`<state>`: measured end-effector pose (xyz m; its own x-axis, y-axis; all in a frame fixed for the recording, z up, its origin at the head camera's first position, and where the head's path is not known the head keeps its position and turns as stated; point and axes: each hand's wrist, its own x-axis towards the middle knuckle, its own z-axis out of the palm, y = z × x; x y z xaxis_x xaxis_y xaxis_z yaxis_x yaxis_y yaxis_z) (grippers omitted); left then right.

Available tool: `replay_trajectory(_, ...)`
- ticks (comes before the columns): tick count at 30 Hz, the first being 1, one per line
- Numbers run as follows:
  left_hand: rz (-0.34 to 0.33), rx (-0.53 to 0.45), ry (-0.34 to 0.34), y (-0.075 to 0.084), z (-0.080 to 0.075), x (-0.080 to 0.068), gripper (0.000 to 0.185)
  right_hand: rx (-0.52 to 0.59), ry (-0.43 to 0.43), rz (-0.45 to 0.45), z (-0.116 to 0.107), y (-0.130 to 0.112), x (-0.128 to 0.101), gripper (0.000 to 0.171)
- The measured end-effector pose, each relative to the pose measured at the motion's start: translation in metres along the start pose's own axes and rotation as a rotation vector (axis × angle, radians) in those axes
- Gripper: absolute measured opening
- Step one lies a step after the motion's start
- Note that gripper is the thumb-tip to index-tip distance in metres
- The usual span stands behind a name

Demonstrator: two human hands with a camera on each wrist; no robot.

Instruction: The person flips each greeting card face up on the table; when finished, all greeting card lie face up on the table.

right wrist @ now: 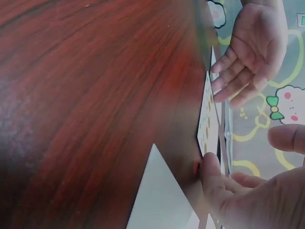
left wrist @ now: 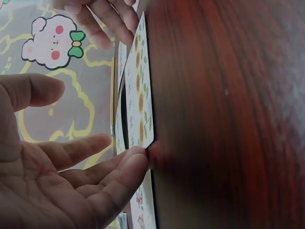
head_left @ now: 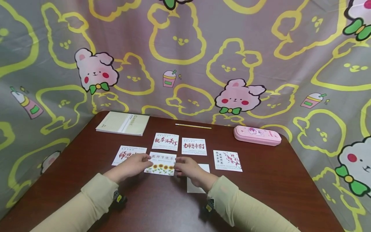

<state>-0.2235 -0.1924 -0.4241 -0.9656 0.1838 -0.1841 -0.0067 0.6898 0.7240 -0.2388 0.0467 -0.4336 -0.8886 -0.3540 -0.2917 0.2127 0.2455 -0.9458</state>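
Note:
A white card with a row of sunflowers (head_left: 159,169) lies on the dark wooden table, between the two hands. At its left edge is my left hand (head_left: 130,167), its fingertips right at the card's corner in the left wrist view and the thumb held well apart. The right hand (head_left: 189,169) has its fingertips at the opposite edge; in the right wrist view its thumb also stands away from the fingers. Partly under the right hand and wrist in the head view lies a blank white card (head_left: 193,187). The left hand overlaps a card with red characters (head_left: 124,153).
Behind the sunflower card lie two cards with red lettering, one on the left (head_left: 165,141) and one on the right (head_left: 194,146). A blossom-branch card (head_left: 228,161) is farther right. Along the back are a notebook (head_left: 123,124), a pencil (head_left: 193,126) and a pink pencil case (head_left: 257,135).

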Motion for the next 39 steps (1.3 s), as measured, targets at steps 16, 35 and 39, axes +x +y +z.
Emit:
replay_trajectory(16, 0.352, 0.208, 0.01, 0.025, 0.012, 0.005, 0.049, -0.099, 0.158, -0.016, -0.077, 0.003, -0.012, 0.031)
replay_trajectory(35, 0.657, 0.55, -0.26, 0.087, 0.073, 0.027, 0.065, -0.14, 0.024, 0.111, -0.14, 0.028, -0.047, 0.035)
replay_trajectory(39, 0.646, 0.623, -0.278, 0.088, 0.079, 0.03, 0.06, -0.117, 0.007, 0.125, -0.142, 0.027, -0.05, 0.034)
